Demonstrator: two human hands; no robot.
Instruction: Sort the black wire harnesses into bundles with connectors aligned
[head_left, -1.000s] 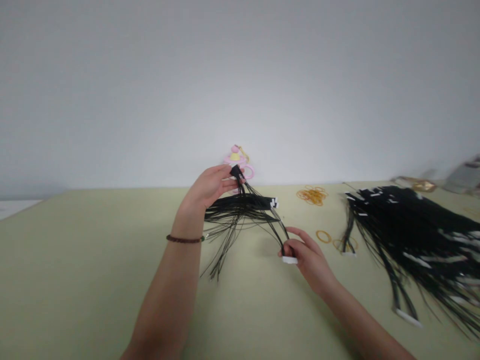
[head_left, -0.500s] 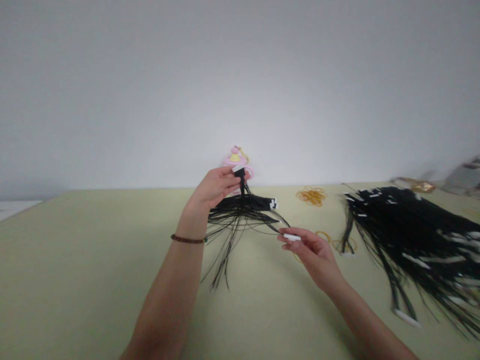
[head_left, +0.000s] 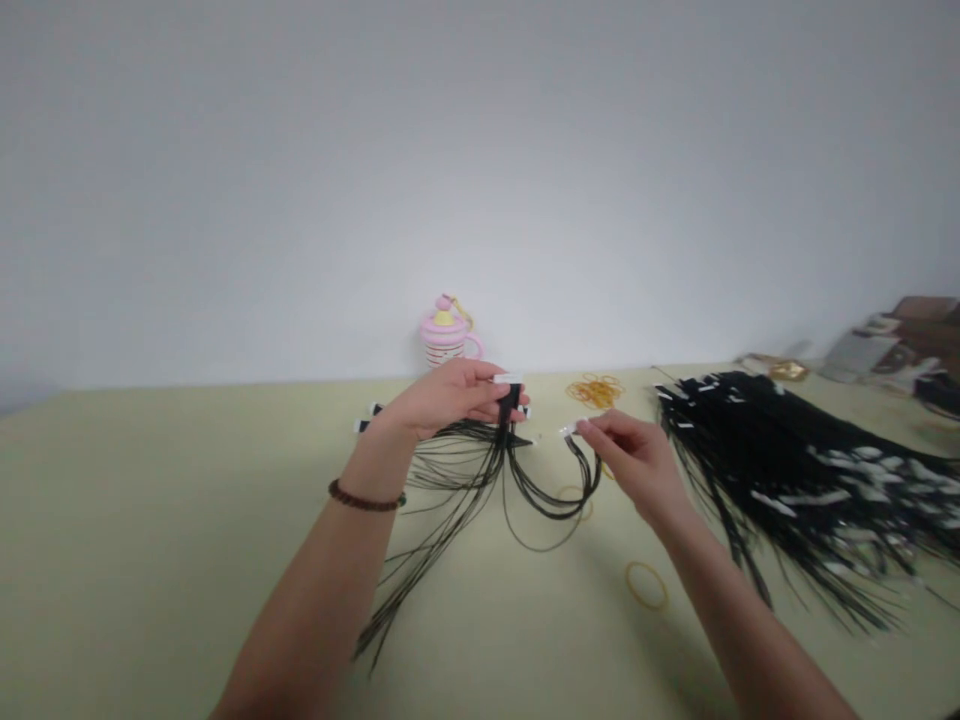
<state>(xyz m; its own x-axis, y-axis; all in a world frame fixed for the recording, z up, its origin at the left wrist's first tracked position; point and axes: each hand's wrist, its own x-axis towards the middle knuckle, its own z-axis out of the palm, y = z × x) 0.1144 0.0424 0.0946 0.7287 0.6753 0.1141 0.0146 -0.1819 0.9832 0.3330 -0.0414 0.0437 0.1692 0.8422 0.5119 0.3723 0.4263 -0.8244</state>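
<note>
My left hand [head_left: 457, 397] grips a wide white connector [head_left: 508, 379] at the head of a black wire harness [head_left: 501, 450]. Its loose wires fan down to the lower left. Between thumb and fingers, my right hand [head_left: 626, 455] pinches a small white connector [head_left: 571, 428], from which several black wires loop down and back to the same harness. Behind and below my left hand, more black wires with white ends [head_left: 363, 426] lie on the table, partly hidden by the hand and wrist.
A pink and white cup [head_left: 444, 335] stands by the wall. Yellow rubber bands [head_left: 596, 390] are piled behind my right hand, with a single band [head_left: 646, 585] nearer. A large heap of black wire harnesses [head_left: 780, 440] covers the right side of the green table [head_left: 187, 560].
My right hand has lifted its connector, turning it, and the wires now hang in a loop. My left hand still holds the harness head, now lower in view. The camera view has shifted.
</note>
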